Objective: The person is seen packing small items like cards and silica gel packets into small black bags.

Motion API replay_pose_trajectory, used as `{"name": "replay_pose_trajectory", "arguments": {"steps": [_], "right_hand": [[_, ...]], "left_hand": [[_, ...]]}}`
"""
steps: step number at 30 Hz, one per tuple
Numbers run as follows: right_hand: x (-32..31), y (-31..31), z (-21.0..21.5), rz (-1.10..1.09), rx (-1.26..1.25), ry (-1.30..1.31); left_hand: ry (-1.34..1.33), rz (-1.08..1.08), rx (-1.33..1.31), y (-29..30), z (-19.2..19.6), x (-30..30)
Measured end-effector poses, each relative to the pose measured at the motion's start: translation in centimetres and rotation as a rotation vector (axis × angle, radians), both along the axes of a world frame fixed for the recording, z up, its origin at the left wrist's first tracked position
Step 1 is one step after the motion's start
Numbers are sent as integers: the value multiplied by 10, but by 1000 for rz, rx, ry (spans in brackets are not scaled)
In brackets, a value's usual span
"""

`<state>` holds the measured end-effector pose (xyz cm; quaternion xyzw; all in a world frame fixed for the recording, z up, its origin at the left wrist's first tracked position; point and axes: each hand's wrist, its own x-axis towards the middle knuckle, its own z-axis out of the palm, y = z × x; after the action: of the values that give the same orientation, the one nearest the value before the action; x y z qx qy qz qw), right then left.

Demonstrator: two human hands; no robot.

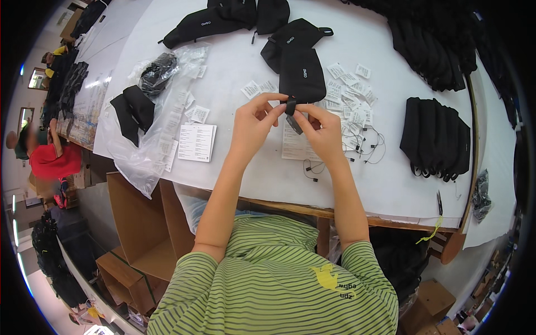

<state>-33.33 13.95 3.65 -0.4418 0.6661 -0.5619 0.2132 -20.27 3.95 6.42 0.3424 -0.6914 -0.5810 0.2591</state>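
My left hand (pixel 252 124) and my right hand (pixel 322 132) meet over the white-covered table. Both pinch a small black strap (pixel 291 105) at the near edge of a flat black pouch (pixel 302 78). A dark flap-like piece (pixel 294 124) hangs between my fingers; whether it is part of the strap I cannot tell. More black pouches (pixel 223 23) lie beyond. Around the right hand are loose white printed tags (pixel 352 97), a sheet of printed paper (pixel 295 146) partly under the hand, and thin black cords with small clips (pixel 368 144).
At left lie a clear plastic bag (pixel 131 159), black pouches (pixel 133 111) and a stack of printed cards (pixel 196 142). Rows of black pouches (pixel 435 137) stand at right. Thread snips (pixel 439 204) rest near the table edge. Cardboard boxes (pixel 139 223) stand below; a person in red (pixel 53 159) is far left.
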Motion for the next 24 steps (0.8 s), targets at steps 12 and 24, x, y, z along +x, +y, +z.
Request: {"name": "replay_pose_trajectory", "arguments": {"steps": [12, 24], "right_hand": [[-1, 3, 2, -40, -21, 343], [-38, 23, 18, 155, -275, -584]], "left_hand": [[-41, 30, -179, 2, 1, 0], [399, 53, 216, 9, 25, 3]]}}
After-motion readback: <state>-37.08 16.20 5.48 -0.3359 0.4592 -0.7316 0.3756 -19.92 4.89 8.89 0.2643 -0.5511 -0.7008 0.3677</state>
